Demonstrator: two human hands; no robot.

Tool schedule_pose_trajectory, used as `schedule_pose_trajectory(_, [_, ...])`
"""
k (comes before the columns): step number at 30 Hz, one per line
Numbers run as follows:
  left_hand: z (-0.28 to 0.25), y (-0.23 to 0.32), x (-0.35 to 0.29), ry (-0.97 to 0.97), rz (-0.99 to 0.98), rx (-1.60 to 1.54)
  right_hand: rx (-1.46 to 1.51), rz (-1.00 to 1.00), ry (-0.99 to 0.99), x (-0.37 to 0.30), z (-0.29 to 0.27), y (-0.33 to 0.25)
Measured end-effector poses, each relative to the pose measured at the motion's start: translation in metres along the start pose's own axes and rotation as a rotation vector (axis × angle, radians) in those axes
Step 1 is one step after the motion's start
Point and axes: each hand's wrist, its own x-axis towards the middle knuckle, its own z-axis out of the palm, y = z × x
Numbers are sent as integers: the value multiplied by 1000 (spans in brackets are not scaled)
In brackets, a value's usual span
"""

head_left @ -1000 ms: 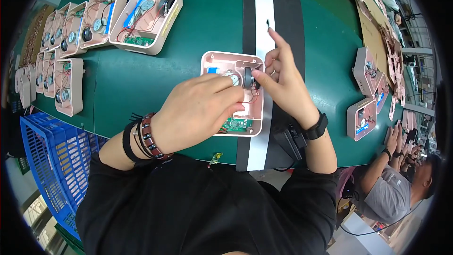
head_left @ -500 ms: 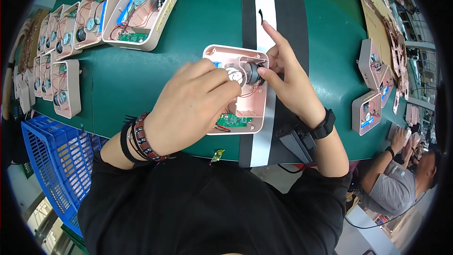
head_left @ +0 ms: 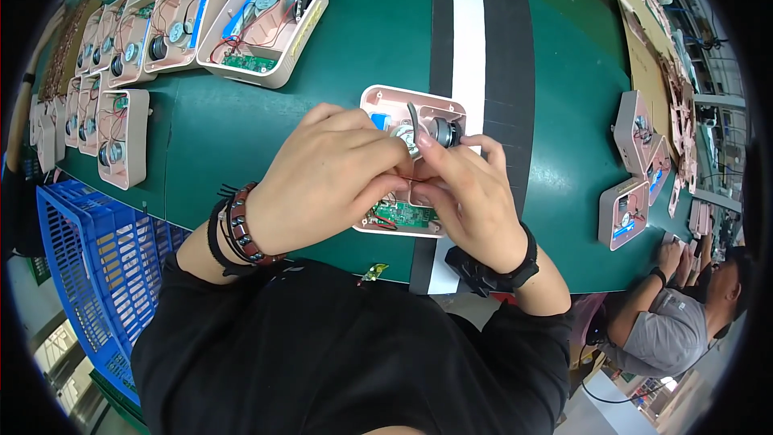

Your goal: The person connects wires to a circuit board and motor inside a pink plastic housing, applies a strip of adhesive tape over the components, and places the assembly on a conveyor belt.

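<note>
Casing (head_left: 378, 105) lengthwise away from hands (head_left: 403, 181).

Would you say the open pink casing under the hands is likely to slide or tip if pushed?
The pink casing lies flat and shallow on the green table, so it probably slides rather than tips. Its thin plastic walls suggest little weight. The exposed circuit board and thin red wires look fragile.

My left hand (head_left: 334, 177) comes in from seven o'clock, fingers curled toward two o'clock. My right hand (head_left: 467, 193) comes in from five o'clock, fingers bent, fingertips meeting my left hand's.
</note>
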Motion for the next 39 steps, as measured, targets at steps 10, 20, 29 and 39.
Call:
schedule_pose_trajectory(10, [-5,-1,3,-115,-52,-20,177,171,69,7,-7,3])
schedule_pose_trajectory(20, [-3,-3,0,-111,-40,-50,341,332,-152,22,-21,-3])
schedule_pose_trajectory(29, [-1,-3,0,-94,-36,-28,362,379,-180,23,-16,-1])
schedule_pose_trajectory(39, [-1,-1,-1,-98,-79,-33,353,372,-164,22,-14,-3])
